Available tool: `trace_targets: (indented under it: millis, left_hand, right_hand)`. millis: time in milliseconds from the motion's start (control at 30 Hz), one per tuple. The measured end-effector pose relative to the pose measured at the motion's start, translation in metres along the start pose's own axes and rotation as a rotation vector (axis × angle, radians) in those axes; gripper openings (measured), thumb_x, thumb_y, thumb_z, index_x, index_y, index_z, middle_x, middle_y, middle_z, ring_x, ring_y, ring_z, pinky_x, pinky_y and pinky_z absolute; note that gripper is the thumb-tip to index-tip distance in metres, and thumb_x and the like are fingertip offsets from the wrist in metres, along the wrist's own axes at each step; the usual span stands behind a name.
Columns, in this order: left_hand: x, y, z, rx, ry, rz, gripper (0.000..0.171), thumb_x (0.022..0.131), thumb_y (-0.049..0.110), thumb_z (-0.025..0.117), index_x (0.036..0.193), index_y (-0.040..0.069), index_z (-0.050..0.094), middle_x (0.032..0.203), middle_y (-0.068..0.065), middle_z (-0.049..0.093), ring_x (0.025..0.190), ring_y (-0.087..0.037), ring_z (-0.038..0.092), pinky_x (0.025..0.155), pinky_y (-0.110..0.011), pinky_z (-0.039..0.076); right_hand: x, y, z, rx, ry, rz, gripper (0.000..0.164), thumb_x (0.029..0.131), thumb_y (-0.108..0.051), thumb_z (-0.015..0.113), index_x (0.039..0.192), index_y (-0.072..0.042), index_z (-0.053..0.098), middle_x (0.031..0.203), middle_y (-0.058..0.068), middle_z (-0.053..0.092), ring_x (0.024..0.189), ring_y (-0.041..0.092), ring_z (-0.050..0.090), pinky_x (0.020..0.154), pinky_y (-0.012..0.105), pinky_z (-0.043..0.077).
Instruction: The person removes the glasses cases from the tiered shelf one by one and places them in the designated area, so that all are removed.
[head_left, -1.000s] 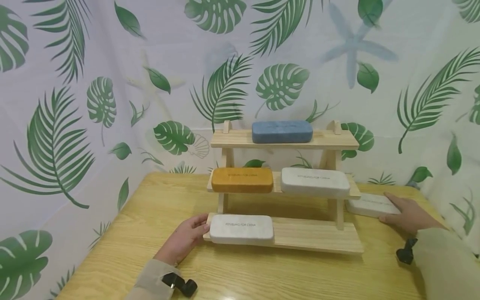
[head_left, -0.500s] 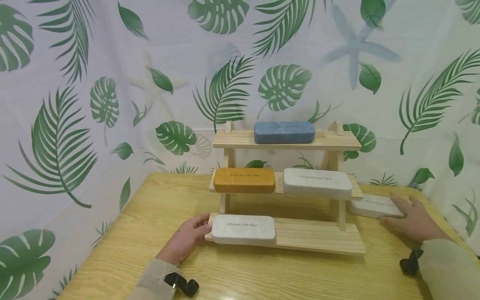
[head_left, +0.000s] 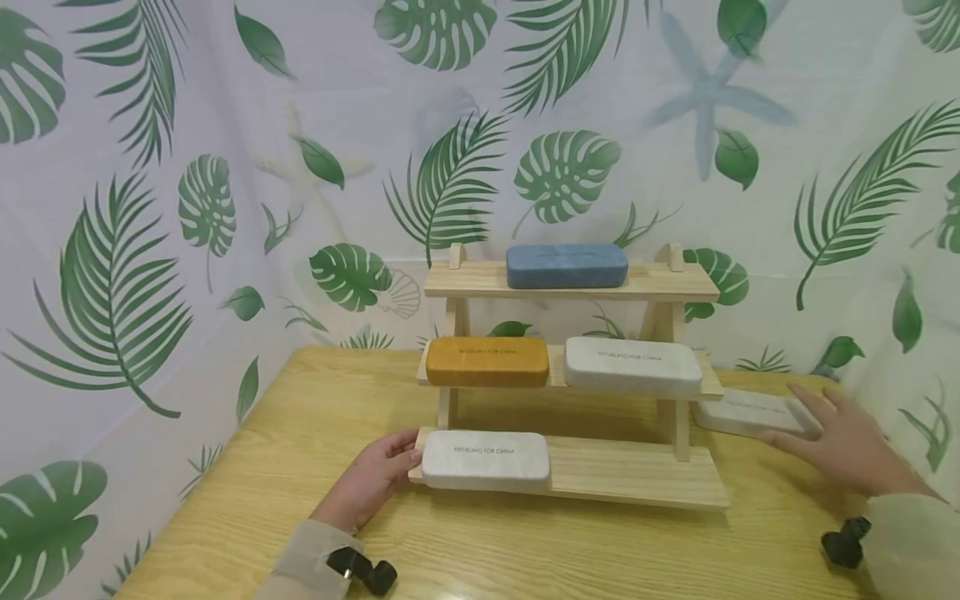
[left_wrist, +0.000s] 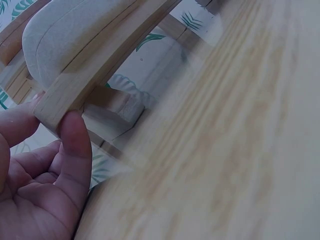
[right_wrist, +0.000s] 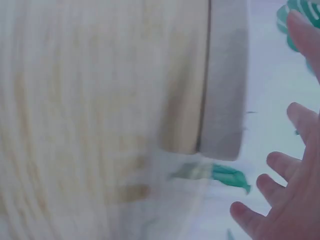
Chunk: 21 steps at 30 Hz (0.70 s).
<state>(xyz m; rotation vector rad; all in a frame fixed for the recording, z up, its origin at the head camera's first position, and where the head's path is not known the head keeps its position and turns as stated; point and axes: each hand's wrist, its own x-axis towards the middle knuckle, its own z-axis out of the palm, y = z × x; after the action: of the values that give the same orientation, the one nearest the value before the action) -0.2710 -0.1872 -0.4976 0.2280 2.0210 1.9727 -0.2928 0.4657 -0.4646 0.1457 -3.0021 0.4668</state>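
Fingers, left: pinched, the left hand (head_left: pixel 367 479) on the rack (head_left: pixel 637 473) by its bottom shelf's left end.
Left wrist: spots a block (left_wrist: pixel 112 107) under that shelf, unseen from the head.
Fingers, right: spread wide, nothing held, the right hand (head_left: pixel 851 437) beside the loose case (head_left: pixel 750 413)!
Loose case: flat on the table (head_left: pixel 585 550), right of the rack; the head view has the hand overlapping it, yet the right wrist shows a gap, plus a dark seam.
In between: rack's right leg, separating loose case from left hand.
Shelves: white case (head_left: pixel 486 460) low, orange (head_left: pixel 487 362) and white (head_left: pixel 632 365) midway, blue (head_left: pixel 567 266) on top.
Behind: leafy cloth (head_left: pixel 337 92).
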Motion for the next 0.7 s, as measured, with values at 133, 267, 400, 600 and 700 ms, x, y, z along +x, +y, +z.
trace_targets:
  millis: [133,267,400,600,700]
  left_hand:
    - [-0.001,0.000,0.001,-0.016,0.002,0.006,0.062,0.106,0.024,0.057,0.154,-0.007,0.033,0.143,-0.020,0.051,0.124,-0.025,0.055,0.101,-0.036,0.048]
    - [-0.002,0.000,0.001,-0.023,0.001,0.002,0.061,0.106,0.022,0.057,0.154,-0.007,0.033,0.143,-0.020,0.052,0.123,-0.024,0.056,0.100,-0.034,0.048]
    - [-0.001,-0.001,0.000,-0.020,-0.007,0.005,0.062,0.105,0.024,0.058,0.154,-0.006,0.033,0.143,-0.019,0.052,0.124,-0.025,0.056,0.101,-0.035,0.048]
    - [0.000,-0.001,0.000,-0.004,-0.003,0.007,0.064,0.105,0.026,0.059,0.154,-0.005,0.034,0.142,-0.018,0.053,0.125,-0.025,0.056,0.101,-0.036,0.048]
    - [-0.001,-0.001,0.000,-0.007,-0.008,0.012,0.063,0.105,0.026,0.058,0.154,-0.006,0.034,0.142,-0.019,0.053,0.124,-0.025,0.056,0.101,-0.036,0.048]
  right_hand:
    - [-0.005,-0.012,-0.008,-0.012,0.012,0.004,0.103,0.095,-0.060,0.060,0.158,0.007,0.013,0.149,0.051,0.006,0.130,0.072,0.012,0.094,0.084,0.016]
    - [-0.013,-0.028,-0.017,-0.014,0.047,-0.008,0.101,0.095,-0.059,0.062,0.158,0.005,0.015,0.149,0.050,0.009,0.130,0.072,0.012,0.095,0.084,0.014]
    - [-0.023,-0.046,-0.026,0.014,0.076,-0.031,0.101,0.095,-0.055,0.065,0.160,0.001,0.012,0.150,0.049,0.010,0.133,0.070,0.008,0.097,0.083,0.009]
    - [-0.034,-0.072,-0.037,0.032,0.122,-0.069,0.101,0.092,-0.052,0.070,0.161,-0.002,0.016,0.149,0.045,0.018,0.135,0.067,0.011,0.096,0.083,0.011]
    - [-0.039,-0.086,-0.043,0.041,0.128,-0.087,0.099,0.092,-0.051,0.072,0.161,-0.003,0.020,0.148,0.044,0.023,0.135,0.067,0.012,0.096,0.084,0.011]
